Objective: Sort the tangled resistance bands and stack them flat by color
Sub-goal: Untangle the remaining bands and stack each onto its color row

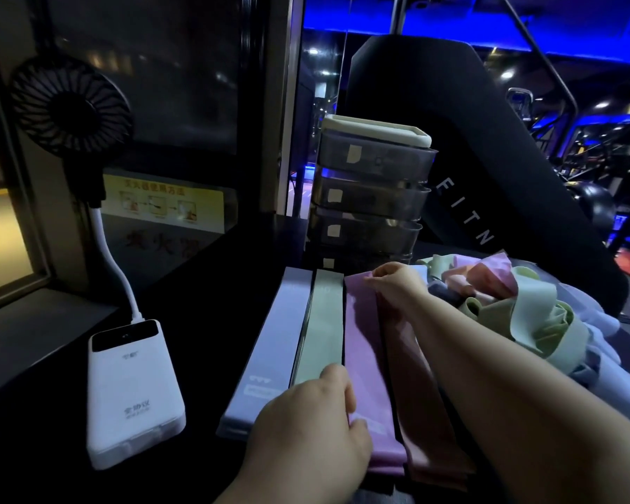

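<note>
my left hand [306, 423] pinches the near end of the purple band [364, 343]; my right hand [397, 281], arm stretched across, pinches its far end. four flat stacks lie side by side on the black counter [204, 321]: lavender stack [270, 343], green stack [322, 321], purple, pink stack [422, 412]. one tangled pile [524, 307] far right. one power bank [131, 391] and one fan [70, 103] at left. dim gym, blue lights.
</note>
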`<control>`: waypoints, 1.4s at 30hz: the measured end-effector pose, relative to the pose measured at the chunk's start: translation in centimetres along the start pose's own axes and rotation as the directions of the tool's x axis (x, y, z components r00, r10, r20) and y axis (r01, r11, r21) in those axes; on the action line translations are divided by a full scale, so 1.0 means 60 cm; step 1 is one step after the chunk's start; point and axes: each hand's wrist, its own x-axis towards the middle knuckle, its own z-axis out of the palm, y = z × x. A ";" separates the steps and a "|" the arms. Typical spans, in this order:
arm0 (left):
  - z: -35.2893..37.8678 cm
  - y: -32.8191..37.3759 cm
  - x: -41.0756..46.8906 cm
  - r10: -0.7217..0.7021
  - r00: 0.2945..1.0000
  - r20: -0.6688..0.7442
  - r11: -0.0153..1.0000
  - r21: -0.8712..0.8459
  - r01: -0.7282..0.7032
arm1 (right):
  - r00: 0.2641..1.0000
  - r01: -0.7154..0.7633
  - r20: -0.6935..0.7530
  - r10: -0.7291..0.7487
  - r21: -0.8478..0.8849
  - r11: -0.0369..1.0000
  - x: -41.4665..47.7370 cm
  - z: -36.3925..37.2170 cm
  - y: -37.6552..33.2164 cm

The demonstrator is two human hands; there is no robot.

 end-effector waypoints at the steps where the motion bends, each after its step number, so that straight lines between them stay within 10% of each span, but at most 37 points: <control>1: 0.000 0.000 0.001 0.000 1.000 0.006 1.000 0.008 -0.001 | 1.000 0.000 0.001 0.000 -0.047 0.999 0.000 0.001 0.002; 12: 0.002 -0.002 0.003 0.011 0.999 0.036 0.999 0.052 -0.013 | 0.998 0.009 -0.049 -0.033 -0.424 0.906 -0.007 0.004 0.002; 42: -0.003 0.008 -0.009 0.046 0.997 -0.069 0.997 0.067 -0.042 | 0.997 0.063 -0.031 -0.077 -0.328 0.943 -0.028 -0.010 0.009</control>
